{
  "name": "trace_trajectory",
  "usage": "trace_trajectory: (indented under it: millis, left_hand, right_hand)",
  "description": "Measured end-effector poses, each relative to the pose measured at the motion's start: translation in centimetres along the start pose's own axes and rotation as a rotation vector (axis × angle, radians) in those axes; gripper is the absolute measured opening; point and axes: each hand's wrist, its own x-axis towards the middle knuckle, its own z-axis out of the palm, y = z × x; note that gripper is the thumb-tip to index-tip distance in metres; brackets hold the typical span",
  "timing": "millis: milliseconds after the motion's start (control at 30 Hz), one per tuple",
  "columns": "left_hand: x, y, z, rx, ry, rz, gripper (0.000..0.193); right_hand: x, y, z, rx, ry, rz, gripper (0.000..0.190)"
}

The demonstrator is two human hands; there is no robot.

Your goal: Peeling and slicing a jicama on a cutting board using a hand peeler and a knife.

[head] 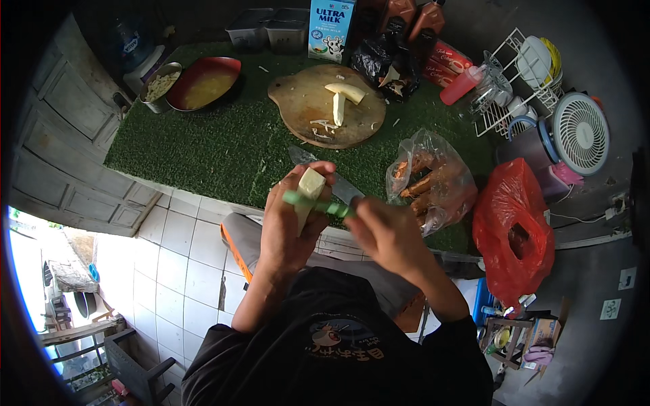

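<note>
My left hand (289, 223) grips a peeled, pale root piece (311, 185), held upright near the table's front edge. My right hand (388, 233), blurred, holds a green peeler-like tool (325, 207) across that piece. Just beyond my hands a knife's broad metal blade (345, 190) lies on the green turf-like table cover (218, 147); its handle is hidden. Farther back, a round wooden cutting board (299, 116) bears two peeled pale pieces (338, 109), one touching the other, with thin shavings. A clear plastic bag (431, 177) of brown unpeeled roots lies to the right.
At the back left stand a metal pot of pale cubes (161, 87) and a red bowl of liquid (210, 83). Behind the board are a milk carton (329, 30) and a black plastic bag (386, 61). A red plastic bag (513, 218), dish rack (508, 96) and fan (580, 133) are at right.
</note>
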Motion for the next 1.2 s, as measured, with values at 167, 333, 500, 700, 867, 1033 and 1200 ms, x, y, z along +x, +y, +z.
trace_trajectory:
  millis: [167,333,500,700,867,1033,1200]
  left_hand:
    - [0.0,0.1,-0.4,-0.007,-0.074,0.011,0.039]
    - [0.2,0.1,0.4,0.030,0.034,-0.002,0.040]
    - [0.2,0.0,0.6,0.048,0.100,0.032,0.040]
    - [-0.1,-0.1,-0.7,-0.020,-0.146,-0.009,0.040]
    - [-0.4,0.1,0.0,0.046,-0.028,0.019,0.038]
    - [-0.2,-0.1,-0.2,-0.022,-0.066,0.012,0.035]
    - [-0.9,0.3,0.4,0.041,0.116,0.037,0.029]
  right_hand:
    - [0.4,0.1,-1.1,-0.005,0.009,0.121,0.019]
    - [0.6,0.5,-0.1,-0.040,-0.002,0.011,0.021]
    - [-0.1,-0.3,0.6,-0.018,-0.019,-0.024,0.018]
    - [0.7,0.7,-1.1,-0.046,0.010,0.112,0.017]
    - [1.2,0.9,-1.5,-0.061,0.016,0.056,0.017]
    - [0.9,-0.9,-0.9,-0.069,-0.024,-0.098,0.020]
    - [1.1,0.7,-2.1,-0.063,0.034,0.061,0.019]
